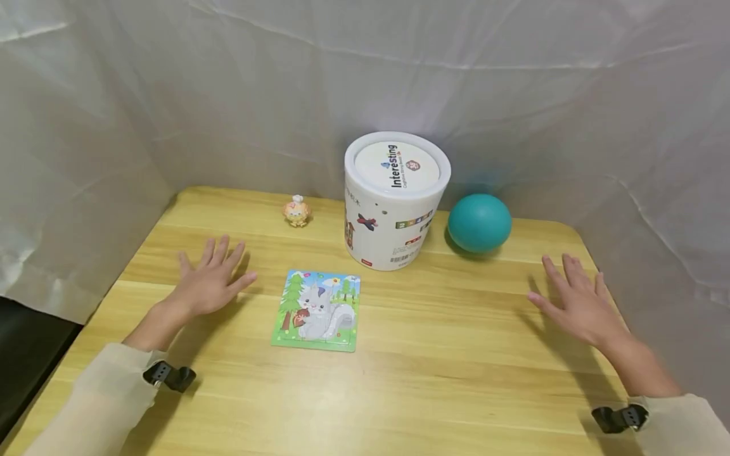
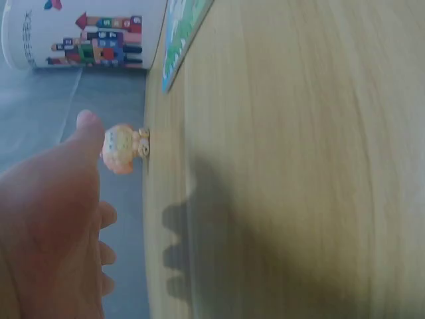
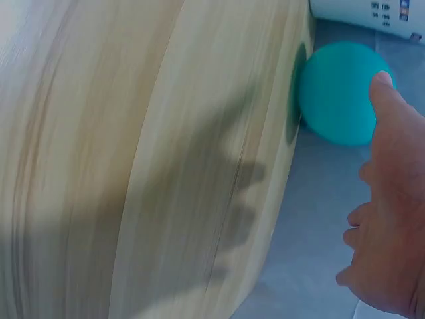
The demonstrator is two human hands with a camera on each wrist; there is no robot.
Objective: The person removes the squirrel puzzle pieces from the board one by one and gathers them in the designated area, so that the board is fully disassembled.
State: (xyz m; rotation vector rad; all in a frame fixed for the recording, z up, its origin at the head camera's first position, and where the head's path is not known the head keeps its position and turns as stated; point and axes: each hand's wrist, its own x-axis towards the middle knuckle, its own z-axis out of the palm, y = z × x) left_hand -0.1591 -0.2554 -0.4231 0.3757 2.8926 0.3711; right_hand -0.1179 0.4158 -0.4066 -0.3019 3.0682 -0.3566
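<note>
My left hand [image 1: 210, 284] hovers over the left part of the table with its fingers spread, holding nothing. Nearest to it are a square squirrel picture puzzle [image 1: 317, 311], lying flat to its right, and a small orange figurine [image 1: 297, 211] with a white top, standing farther back. On the right side, my right hand [image 1: 578, 305] is also held above the table, fingers spread and nothing in it. A teal ball [image 1: 480, 223] rests beyond it to the left. In the right wrist view the thumb overlaps the edge of the ball [image 3: 339, 93], but the head view shows them apart.
A white lidded bucket [image 1: 393, 209] marked "Interesting" stands upright at the back, between figurine and ball. Grey cloth [image 1: 256, 95] hangs behind the wooden table [image 1: 433, 380] and along both sides. Each sleeve cuff carries a small black camera [image 1: 170, 376].
</note>
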